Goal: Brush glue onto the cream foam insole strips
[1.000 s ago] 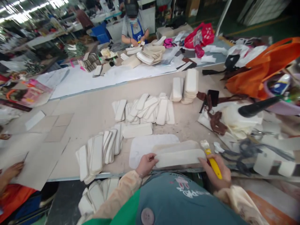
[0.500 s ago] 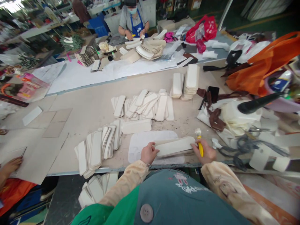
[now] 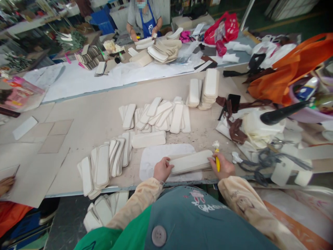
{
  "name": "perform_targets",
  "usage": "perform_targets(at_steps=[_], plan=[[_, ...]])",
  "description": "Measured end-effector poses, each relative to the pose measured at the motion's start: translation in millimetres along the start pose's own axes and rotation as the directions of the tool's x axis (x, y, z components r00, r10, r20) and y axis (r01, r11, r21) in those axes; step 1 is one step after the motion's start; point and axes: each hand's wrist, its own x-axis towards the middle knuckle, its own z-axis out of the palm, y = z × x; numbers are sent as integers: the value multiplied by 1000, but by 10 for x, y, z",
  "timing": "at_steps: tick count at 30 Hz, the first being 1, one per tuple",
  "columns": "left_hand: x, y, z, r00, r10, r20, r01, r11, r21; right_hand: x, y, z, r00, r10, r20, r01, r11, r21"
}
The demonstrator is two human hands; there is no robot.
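A stack of long, round-cornered white strips (image 3: 191, 161) lies in front of me on a white sheet (image 3: 151, 158). My left hand (image 3: 162, 169) pinches the left end of the top strip, thumb uppermost. At the other end, the fingers of my right hand (image 3: 224, 167) touch the strip's right tip. That same hand grips a yellow-handled brush (image 3: 218, 162), its whitish, clumped head pointing away from me. How many strips my fingers take in is hidden.
Several piles of similar strips (image 3: 102, 165) lie left and ahead, and taller stacks (image 3: 211, 83) stand farther back. On the right are a white container (image 3: 262, 126), dark cords (image 3: 262, 163) and an orange bag (image 3: 293, 69). A co-worker (image 3: 147, 21) works across the table; another person's hand (image 3: 6, 185) shows at left.
The whole view has shifted slightly, so most things sit a little farther left and higher. Both hands keep their places at the strip's ends, and the brush stays in my right hand.
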Motion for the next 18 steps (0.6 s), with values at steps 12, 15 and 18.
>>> perform_targets(at_steps=[12, 15, 18], plan=[[-76, -133, -23, 999, -22, -46, 19, 997, -70, 0, 18, 34, 999, -23, 35, 24, 999, -34], [-114, -173, -17, 999, -55, -5, 54, 991, -123, -9, 37, 62, 1000, -8, 27, 10, 999, -45], [-125, -172, 9, 996, -84, 5, 83, 985, -149, -13, 42, 77, 1000, 2, 16, -1, 998, -61]])
